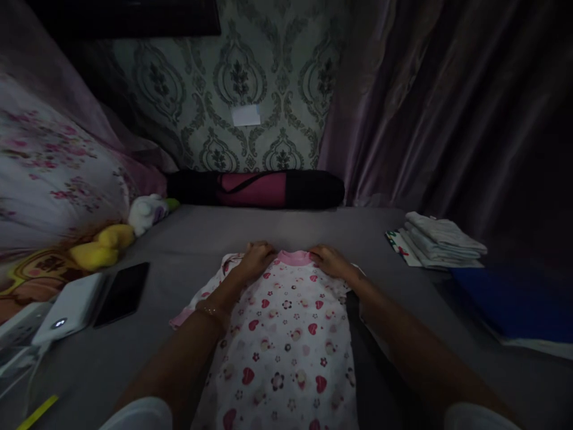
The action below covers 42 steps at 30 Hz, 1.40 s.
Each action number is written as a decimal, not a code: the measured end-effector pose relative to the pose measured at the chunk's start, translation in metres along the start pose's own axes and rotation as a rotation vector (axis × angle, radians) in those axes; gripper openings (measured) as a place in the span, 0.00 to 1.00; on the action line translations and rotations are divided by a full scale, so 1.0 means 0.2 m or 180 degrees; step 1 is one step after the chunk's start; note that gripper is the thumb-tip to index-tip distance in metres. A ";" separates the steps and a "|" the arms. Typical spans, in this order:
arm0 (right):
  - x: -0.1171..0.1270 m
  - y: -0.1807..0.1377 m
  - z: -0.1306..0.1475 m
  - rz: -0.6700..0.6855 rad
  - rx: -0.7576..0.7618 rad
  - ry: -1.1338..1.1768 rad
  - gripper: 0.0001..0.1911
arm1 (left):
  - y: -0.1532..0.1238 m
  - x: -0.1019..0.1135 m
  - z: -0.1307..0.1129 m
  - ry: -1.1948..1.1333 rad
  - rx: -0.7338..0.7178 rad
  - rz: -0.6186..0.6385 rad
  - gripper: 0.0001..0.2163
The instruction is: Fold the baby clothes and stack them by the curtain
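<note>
The bed (277, 230) fills the view, grey sheet running to a patterned wall (242, 77), dark curtain (425, 101) at right. A floral pillow (49, 173) bulks up on the left. A black-and-pink roll bag (255, 189) lies along the wall at the bed's far edge. In the middle, close to the person, a baby garment (286, 340) lies flat, white with red hearts, pink collar pointing away. Both forearms run over it. The left hand (257, 257) presses on the left shoulder of the garment, fingers flat and released, gripping nothing. The right hand (329, 260) sits on the right shoulder just beside the collar, fingers spread and laid down, not clenched. A bracelet (212, 310) circles the left wrist. Right of the garment, well apart, a stack of folded cloths (439, 239). On the left, a yellow soft toy (101, 246) and a white one (145, 212), then a dark phone (122, 294) just beside a white power bank (67, 309).
</note>
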State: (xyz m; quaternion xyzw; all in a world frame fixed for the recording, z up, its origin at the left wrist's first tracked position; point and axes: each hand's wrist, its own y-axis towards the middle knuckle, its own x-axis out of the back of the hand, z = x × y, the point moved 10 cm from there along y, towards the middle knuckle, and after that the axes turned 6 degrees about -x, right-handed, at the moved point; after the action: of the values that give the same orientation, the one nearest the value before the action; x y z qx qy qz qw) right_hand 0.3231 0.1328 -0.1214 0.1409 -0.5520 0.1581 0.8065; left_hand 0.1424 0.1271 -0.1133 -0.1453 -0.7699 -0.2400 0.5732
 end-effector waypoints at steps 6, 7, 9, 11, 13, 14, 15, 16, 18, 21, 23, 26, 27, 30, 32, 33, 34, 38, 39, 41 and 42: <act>-0.04 0.02 0.00 -0.0245 -0.0239 -0.0156 0.13 | 0.01 -0.04 -0.01 0.0012 -0.0099 -0.0050 0.14; -0.04 0.02 0.02 -0.0319 -0.0256 -0.0146 0.13 | 0.02 -0.04 -0.02 0.0039 -0.0145 -0.0073 0.14; -0.01 0.02 0.04 -0.0477 -0.0274 -0.0004 0.14 | 0.02 -0.03 0.00 0.0052 -0.0135 -0.0193 0.16; 0.02 0.03 0.05 -0.0575 -0.0322 0.0212 0.14 | 0.02 -0.01 0.06 -0.0027 0.0028 -0.0341 0.16; 0.03 0.04 0.04 -0.0490 -0.0464 0.0288 0.15 | 0.02 -0.02 0.12 -0.0144 0.0209 -0.0377 0.17; 0.02 0.05 0.03 -0.0387 -0.0556 0.0244 0.15 | 0.02 -0.04 0.14 -0.0178 0.0263 -0.0328 0.16; 0.01 0.06 0.02 -0.0253 -0.0643 0.0164 0.15 | 0.02 -0.06 0.16 -0.0182 0.0298 -0.0253 0.16; -0.01 0.06 0.01 -0.0123 -0.0716 0.0068 0.16 | 0.02 -0.08 0.17 -0.0159 0.0305 -0.0172 0.16; -0.01 0.07 0.00 -0.0010 -0.0769 -0.0135 0.17 | 0.04 -0.11 0.17 -0.0025 0.0267 0.0001 0.15; 0.04 0.10 0.01 -0.0220 -0.0589 -0.0530 0.18 | 0.08 -0.14 0.18 0.0267 0.0204 0.0191 0.15; 0.07 0.13 0.03 -0.0362 -0.0383 -0.0888 0.19 | 0.13 -0.13 0.20 0.0363 0.0209 0.0224 0.15; 0.08 0.19 0.02 -0.0421 -0.0188 -0.1372 0.21 | 0.20 -0.13 0.22 0.0382 0.0160 0.0322 0.14; 0.07 0.21 0.01 -0.0431 -0.0167 -0.1486 0.22 | 0.22 -0.13 0.22 0.0388 0.0117 0.0376 0.14; 0.04 0.27 -0.03 -0.0421 -0.0113 -0.1707 0.22 | 0.29 -0.13 0.24 0.0420 -0.0024 0.0473 0.16; 0.02 0.31 -0.04 -0.0357 -0.0034 -0.1772 0.21 | 0.32 -0.12 0.26 0.0428 -0.0098 0.0476 0.16; 0.00 0.33 -0.04 -0.0324 -0.0004 -0.1780 0.21 | 0.33 -0.12 0.28 0.0413 -0.0098 0.0466 0.16; -0.01 0.36 -0.05 -0.0308 -0.0006 -0.1770 0.21 | 0.34 -0.11 0.30 0.0367 -0.0070 0.0442 0.17; 0.00 0.43 -0.07 -0.0431 -0.0164 -0.1563 0.21 | 0.36 -0.09 0.40 -0.0067 0.0100 0.0224 0.19; 0.00 0.44 -0.07 -0.0456 -0.0152 -0.1482 0.21 | 0.36 -0.09 0.42 -0.0168 0.0096 0.0174 0.19; -0.01 0.46 -0.06 -0.0467 -0.0112 -0.1315 0.20 | 0.36 -0.09 0.46 -0.0282 0.0084 0.0113 0.19; -0.01 0.47 -0.06 -0.0450 -0.0117 -0.1238 0.19 | 0.36 -0.09 0.48 -0.0324 0.0081 0.0099 0.19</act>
State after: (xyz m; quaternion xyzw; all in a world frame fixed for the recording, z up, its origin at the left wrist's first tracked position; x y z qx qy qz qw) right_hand 0.2944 0.2236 -0.1231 0.1924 -0.6888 0.0608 0.6963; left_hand 0.1053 0.2398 -0.1380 -0.1620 -0.7986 -0.2136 0.5388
